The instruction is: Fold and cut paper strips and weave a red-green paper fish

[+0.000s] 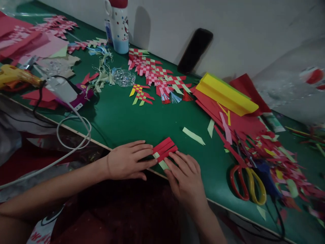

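Note:
Red paper strips (165, 145) lie side by side at the table's front edge, with a light green paper strip (163, 165) woven across them. My left hand (129, 159) lies flat with its fingers stretched out, fingertips touching the left side of the strips. From the right, my right hand (186, 173) has its fingertips on the strips, thumb and forefinger around the end of the green one. The fingers cover part of the weave. Beyond the right hand lies a loose light green strip (193, 136).
Woven paper fish shapes (152, 73) lie at the back beside a bottle (120, 28). A phone (195, 51) leans on the wall. Scissors (248, 183), paper scraps (286, 169) and yellow paper (225, 95) are at right. A glue gun (19, 76) and white cable (76, 113) are left.

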### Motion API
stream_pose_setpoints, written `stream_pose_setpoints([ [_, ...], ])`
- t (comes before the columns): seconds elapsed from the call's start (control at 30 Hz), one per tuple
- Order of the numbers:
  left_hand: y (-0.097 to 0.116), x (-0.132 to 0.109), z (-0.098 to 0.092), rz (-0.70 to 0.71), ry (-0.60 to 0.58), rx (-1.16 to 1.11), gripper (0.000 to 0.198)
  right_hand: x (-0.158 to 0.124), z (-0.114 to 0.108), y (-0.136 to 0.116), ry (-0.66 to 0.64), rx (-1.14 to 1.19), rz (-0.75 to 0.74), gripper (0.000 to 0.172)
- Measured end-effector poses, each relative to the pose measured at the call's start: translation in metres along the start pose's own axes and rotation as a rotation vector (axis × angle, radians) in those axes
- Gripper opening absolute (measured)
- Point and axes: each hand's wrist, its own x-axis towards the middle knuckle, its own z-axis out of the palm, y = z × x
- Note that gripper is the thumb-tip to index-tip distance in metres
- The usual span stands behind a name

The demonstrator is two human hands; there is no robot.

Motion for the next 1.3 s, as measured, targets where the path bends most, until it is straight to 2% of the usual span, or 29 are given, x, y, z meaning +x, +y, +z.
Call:
stream_pose_setpoints([
  [0.37,-0.001,0.001,0.002,0.016,0.013,0.006,0.053,0.002,0.002,0.005,-0.041,0.044,-0.006,0.024],
  [0.47,-0.001,-0.001,0.003,0.013,0.003,0.001,0.056,-0.001,0.0,0.007,-0.011,0.065,-0.007,0.027],
  [0.67,0.0,0.001,0.002,0.014,-0.021,0.005,0.062,-0.012,-0.006,0.005,0.005,0.091,-0.018,0.018],
  [1.0,0.004,0.002,0.005,-0.013,-0.003,0.044,0.066,-0.017,-0.005,0.004,-0.016,0.087,-0.025,0.017],
  [1.13,0.004,0.002,0.006,-0.004,-0.003,0.05,0.065,-0.013,-0.01,0.005,-0.038,0.11,-0.017,0.017],
  [1.3,0.003,0.002,0.006,-0.005,-0.002,0.035,0.063,0.008,-0.012,0.008,-0.049,0.095,-0.03,0.026],
])
